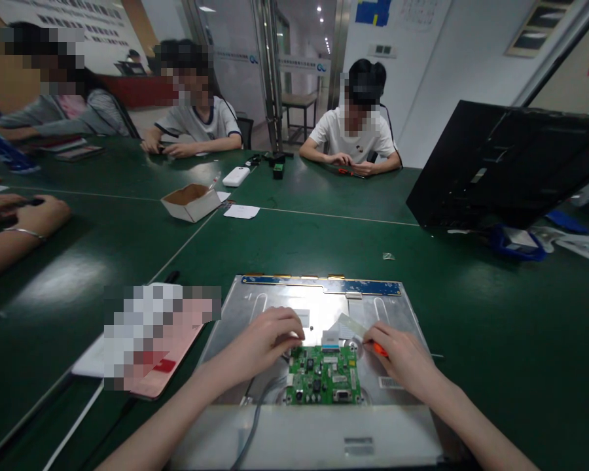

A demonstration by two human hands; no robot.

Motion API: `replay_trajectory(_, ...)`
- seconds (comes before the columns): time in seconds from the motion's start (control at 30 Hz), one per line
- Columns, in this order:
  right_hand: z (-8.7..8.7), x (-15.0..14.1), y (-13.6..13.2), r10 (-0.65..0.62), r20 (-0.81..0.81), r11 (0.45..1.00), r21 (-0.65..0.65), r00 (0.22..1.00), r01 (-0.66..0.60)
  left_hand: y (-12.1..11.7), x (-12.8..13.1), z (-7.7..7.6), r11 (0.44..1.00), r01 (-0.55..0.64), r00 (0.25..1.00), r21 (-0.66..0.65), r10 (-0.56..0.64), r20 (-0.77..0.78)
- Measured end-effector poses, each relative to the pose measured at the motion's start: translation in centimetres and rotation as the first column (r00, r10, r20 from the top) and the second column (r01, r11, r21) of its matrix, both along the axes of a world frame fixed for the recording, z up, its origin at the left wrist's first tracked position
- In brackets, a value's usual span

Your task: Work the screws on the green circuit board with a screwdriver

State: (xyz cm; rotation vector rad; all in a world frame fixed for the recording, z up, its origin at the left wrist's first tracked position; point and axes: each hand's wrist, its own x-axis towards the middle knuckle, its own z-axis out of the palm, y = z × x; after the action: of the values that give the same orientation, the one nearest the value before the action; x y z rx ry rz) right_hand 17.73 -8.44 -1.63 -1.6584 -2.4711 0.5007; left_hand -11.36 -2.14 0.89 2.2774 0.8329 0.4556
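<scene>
A silver metal panel back (275, 307) lies on the green table in front of me, with a blue strip board (324, 286) along its far edge. A green circuit board (324, 376) sits near its front middle. My left hand (269, 340) rests on the panel at the board's upper left corner, fingers curled down on it. My right hand (400, 356) is closed around an orange-handled tool (379, 350), its tip pointing toward the flat ribbon cable (341, 330) above the board. A grey cable (255, 418) runs off the board's left side.
A black monitor cover (505, 163) stands tilted at the right. An open cardboard box (190, 201), a white device (235, 176) and paper lie mid-table. A blurred booklet (152, 347) lies left of the panel. Three people sit across; another person's arms (10, 229) rest at left.
</scene>
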Motion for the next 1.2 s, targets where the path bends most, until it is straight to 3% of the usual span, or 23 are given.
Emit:
replay_trajectory(0.2,-0.2,0.1,-0.2,0.005,0.023,1.0,0.014,1.0,-0.005,2.4,2.6,-1.1,0.991,0.126,0.991,0.037,-0.123,-0.056)
replay_trajectory(0.57,-0.2,0.5,-0.2,0.026,0.037,1.0,0.015,0.999,-0.027,3.7,0.6,-1.7,0.998,-0.021,0.999,0.056,0.023,-0.041)
replay_trajectory(0.77,0.9,0.2,0.9,0.061,0.024,0.997,0.039,0.998,-0.062,3.8,-0.2,-2.0,0.998,-0.05,0.997,0.05,0.052,-0.054)
replay_trajectory(1.0,3.0,-5.7,5.2,0.218,0.069,0.973,0.058,0.974,-0.222,3.5,0.0,-2.0,0.991,-0.12,0.993,-0.064,0.119,-0.019)
replay_trajectory(1.2,2.3,-10.3,8.4,0.325,0.106,0.943,0.043,0.94,-0.331,3.6,-0.1,-2.0,0.98,-0.172,0.985,-0.098,0.17,-0.025)
